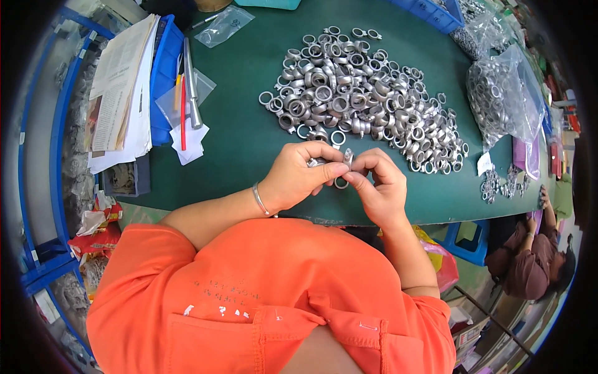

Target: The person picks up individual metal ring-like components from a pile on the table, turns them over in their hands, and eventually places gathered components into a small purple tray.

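Note:
Close together above the table's near edge, both my hands pinch a small silver metal ring (348, 156). My left hand (305, 171) grips it between thumb and forefinger, with another ring (316, 162) partly hidden under its fingers. From the other side, my right hand (380, 182) holds the same ring by thumb and fingertips. Just below the fingertips shows one more ring (341, 182); whether it is held or lies on the table I cannot tell. Beyond my hands spreads a large heap of silver rings (355, 93), with a loose ring (337, 138) at its near side.
A green table (237, 131) carries the heap. At left stand a blue tray (163, 81) with papers (121, 87), a metal rod (190, 87) and a red pen (183, 115). At right lies a clear bag of rings (492, 93). Another person (529, 262) sits beyond a blue stool (464, 243).

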A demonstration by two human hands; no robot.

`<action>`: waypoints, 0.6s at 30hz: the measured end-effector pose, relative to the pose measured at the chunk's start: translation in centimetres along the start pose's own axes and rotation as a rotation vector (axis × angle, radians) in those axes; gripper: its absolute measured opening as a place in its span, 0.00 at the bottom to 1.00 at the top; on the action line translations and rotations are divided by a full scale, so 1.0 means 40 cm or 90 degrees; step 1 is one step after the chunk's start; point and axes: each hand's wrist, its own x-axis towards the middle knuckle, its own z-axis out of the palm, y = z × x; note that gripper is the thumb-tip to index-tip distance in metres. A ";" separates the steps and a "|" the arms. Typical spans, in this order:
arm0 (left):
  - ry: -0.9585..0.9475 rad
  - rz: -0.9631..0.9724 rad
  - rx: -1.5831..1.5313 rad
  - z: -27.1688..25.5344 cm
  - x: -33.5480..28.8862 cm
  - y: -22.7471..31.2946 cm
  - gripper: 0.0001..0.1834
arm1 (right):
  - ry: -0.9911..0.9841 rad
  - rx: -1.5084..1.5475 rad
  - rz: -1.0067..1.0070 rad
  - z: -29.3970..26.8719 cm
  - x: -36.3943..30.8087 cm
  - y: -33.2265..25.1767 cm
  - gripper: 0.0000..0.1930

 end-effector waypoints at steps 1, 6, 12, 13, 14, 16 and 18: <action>0.001 0.037 0.025 0.000 -0.001 -0.003 0.04 | -0.002 0.049 0.018 0.000 -0.003 0.005 0.05; -0.001 0.292 0.207 -0.010 0.003 -0.019 0.04 | 0.001 0.322 0.195 -0.012 -0.011 0.012 0.06; 0.007 0.317 0.252 -0.004 -0.003 -0.020 0.06 | -0.011 0.400 0.198 0.000 -0.002 0.005 0.09; 0.027 0.300 0.230 -0.001 -0.005 -0.019 0.06 | 0.007 0.406 0.165 0.005 -0.004 0.006 0.10; 0.018 0.219 0.189 -0.003 -0.006 -0.014 0.06 | 0.016 0.446 0.133 0.005 -0.004 0.003 0.14; 0.001 0.061 0.108 -0.011 -0.007 -0.001 0.06 | 0.034 0.446 0.091 0.004 -0.005 0.002 0.15; -0.020 -0.021 -0.014 -0.009 -0.004 -0.002 0.07 | 0.060 0.430 0.045 0.007 -0.007 0.006 0.18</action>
